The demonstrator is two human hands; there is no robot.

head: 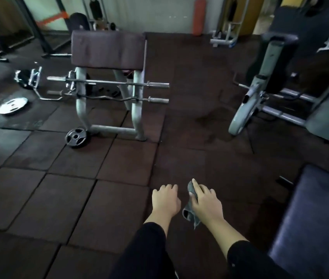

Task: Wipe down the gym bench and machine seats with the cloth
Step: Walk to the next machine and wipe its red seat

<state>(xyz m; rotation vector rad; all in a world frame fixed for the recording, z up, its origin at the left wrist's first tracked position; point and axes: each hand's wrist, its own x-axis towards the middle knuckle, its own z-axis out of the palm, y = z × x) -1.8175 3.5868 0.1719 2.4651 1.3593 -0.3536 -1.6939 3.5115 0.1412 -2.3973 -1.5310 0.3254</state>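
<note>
With the grey cloth [191,206] gripped in the right hand [206,202] and the left hand [165,199] relaxed, empty, just beside it, no pad is being wiped (both hands hang over the floor, left of the dark bench pad [316,222]), so wiping seemingly remains.

Floor [75,198]: dark rubber tiles. Far wall [149,13]: pale. Orange punching bag [199,16] against it. Loose weight plates [12,105] on floor; barbells [109,83] racked. Light dim.

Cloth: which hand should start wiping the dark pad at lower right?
Right. The right hand already grips the grey cloth, and the dark pad lies on its side; the left hand holds nothing.
</note>
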